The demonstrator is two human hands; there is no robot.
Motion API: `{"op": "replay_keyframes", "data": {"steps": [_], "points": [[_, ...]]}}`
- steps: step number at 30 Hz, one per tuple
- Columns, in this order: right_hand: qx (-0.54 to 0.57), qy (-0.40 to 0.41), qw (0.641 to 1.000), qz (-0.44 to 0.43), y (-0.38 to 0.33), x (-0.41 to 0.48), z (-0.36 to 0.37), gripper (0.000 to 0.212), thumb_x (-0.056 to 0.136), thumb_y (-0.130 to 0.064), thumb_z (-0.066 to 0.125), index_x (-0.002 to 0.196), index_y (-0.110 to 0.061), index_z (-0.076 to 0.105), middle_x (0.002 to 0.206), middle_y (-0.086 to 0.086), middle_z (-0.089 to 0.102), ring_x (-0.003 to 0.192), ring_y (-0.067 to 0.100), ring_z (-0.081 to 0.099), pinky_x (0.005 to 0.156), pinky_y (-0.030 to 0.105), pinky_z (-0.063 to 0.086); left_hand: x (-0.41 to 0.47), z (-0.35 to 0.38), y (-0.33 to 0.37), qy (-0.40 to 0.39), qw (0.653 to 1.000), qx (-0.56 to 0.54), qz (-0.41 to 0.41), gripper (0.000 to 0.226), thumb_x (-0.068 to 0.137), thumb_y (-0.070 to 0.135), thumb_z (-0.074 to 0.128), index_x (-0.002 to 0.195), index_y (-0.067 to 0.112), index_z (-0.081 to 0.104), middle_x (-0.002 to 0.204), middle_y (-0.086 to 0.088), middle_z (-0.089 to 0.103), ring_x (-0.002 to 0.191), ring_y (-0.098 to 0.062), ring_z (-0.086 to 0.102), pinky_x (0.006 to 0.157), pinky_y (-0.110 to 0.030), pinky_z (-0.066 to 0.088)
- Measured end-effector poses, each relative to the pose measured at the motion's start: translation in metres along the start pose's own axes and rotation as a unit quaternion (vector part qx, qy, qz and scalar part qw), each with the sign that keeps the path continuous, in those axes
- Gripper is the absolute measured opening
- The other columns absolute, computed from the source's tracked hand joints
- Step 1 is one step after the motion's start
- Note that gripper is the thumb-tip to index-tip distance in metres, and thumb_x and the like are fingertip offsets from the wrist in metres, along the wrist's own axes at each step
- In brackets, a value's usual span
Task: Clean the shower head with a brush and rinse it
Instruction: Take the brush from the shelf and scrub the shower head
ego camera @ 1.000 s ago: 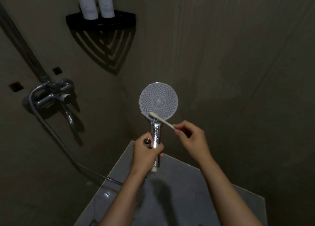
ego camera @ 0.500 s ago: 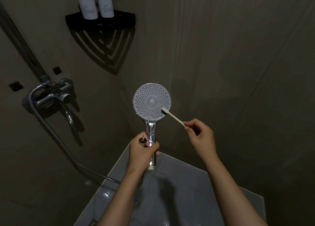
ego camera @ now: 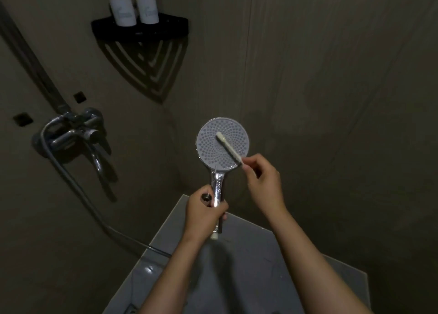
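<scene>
Brush (ego camera: 229, 148) tip has moved since half a second ago: it was at the right edge of the spray face and now sits just past the centre, shaft lying diagonally over the nozzles. Shower head (ego camera: 209, 149) is held up before the wall corner, face toward you, disc upward, chrome handle (ego camera: 217, 187) downward, above a grey tiled surface (ego camera: 331, 278).

Your left hand (ego camera: 203, 210) wraps the lower handle, fingers closed round it. Your right hand (ego camera: 263, 183) pinches the brush's tail end between thumb and fingertips.

Handling, as judged: the head looks rigid and fairly light, with a chromed skin that is likely slick once wet. Keep the full-fist hold low on the handle, not on the disc rim. The brush is thin and light, and held at its far end it may flex, so press gently or take it nearer the bristles.

Hose (ego camera: 78, 190) trails from the mixer tap (ego camera: 71, 133) at left; whether it joins the handle's end cannot be told. Two bottles (ego camera: 122, 8) stand on the corner shelf (ego camera: 166, 26). No water is seen running, and the rinse looks not yet done
</scene>
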State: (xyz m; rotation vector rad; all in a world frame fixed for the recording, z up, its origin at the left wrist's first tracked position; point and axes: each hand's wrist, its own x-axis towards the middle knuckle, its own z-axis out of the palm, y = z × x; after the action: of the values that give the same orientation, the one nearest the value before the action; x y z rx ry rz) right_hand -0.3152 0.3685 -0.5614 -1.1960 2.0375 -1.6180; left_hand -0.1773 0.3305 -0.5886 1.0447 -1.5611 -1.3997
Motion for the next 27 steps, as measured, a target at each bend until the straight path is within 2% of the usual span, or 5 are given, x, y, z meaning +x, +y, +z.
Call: {"op": "replay_keyframes", "data": {"steps": [6,10,13,19,27], "points": [[0.012,0.023,1.000,0.005,0.005,-0.005,-0.002,0.011,0.087,-0.008,0.060,0.086,-0.018,0.065,0.080,-0.003,0.068,0.073,0.006,0.060,0.066,0.024,0.047,0.003,-0.002,0.001,0.012,1.000,-0.008,0.004,0.046,0.069,-0.018,0.062,0.052,0.017,0.036,0.043,0.004,0.045,0.042,-0.021,0.057,0.041,-0.018,0.041],[0.024,-0.042,0.999,0.012,0.005,-0.007,0.001,0.015,0.085,-0.005,0.061,0.082,-0.020,0.064,0.078,0.002,0.066,0.067,0.002,0.054,0.063,0.016,0.042,0.004,-0.001,0.004,0.017,1.000,-0.016,0.004,0.047,0.070,-0.017,0.061,0.052,0.017,0.035,0.048,-0.006,0.044,0.044,-0.022,0.058,0.042,-0.017,0.041],[0.043,0.005,0.999,0.020,0.007,-0.006,-0.002,0.012,0.088,-0.007,0.058,0.088,-0.017,0.063,0.081,0.003,0.066,0.074,0.011,0.060,0.065,0.023,0.045,0.005,-0.001,0.004,0.010,1.000,-0.022,-0.001,0.047,0.071,-0.016,0.061,0.052,0.019,0.035,0.049,-0.006,0.044,0.045,-0.021,0.058,0.043,-0.019,0.042],[0.043,-0.060,0.997,0.034,0.003,-0.006,-0.006,0.022,0.086,-0.002,0.057,0.080,-0.023,0.061,0.072,-0.005,0.062,0.072,0.009,0.057,0.071,0.031,0.047,0.007,0.001,0.003,0.016,0.999,-0.031,-0.003,0.044,0.072,-0.016,0.062,0.056,0.013,0.033,0.054,-0.017,0.043,0.040,-0.017,0.057,0.042,-0.018,0.041],[0.065,-0.129,0.989,-0.001,-0.016,-0.006,-0.022,0.014,0.088,-0.006,0.058,0.083,-0.016,0.066,0.067,0.002,0.057,0.066,0.012,0.051,0.064,0.027,0.040,0.024,0.000,0.016,0.019,0.993,-0.108,-0.042,0.046,0.077,-0.009,0.064,0.058,0.016,0.031,0.044,-0.008,0.041,0.035,-0.018,0.055,0.042,-0.023,0.040]]}}
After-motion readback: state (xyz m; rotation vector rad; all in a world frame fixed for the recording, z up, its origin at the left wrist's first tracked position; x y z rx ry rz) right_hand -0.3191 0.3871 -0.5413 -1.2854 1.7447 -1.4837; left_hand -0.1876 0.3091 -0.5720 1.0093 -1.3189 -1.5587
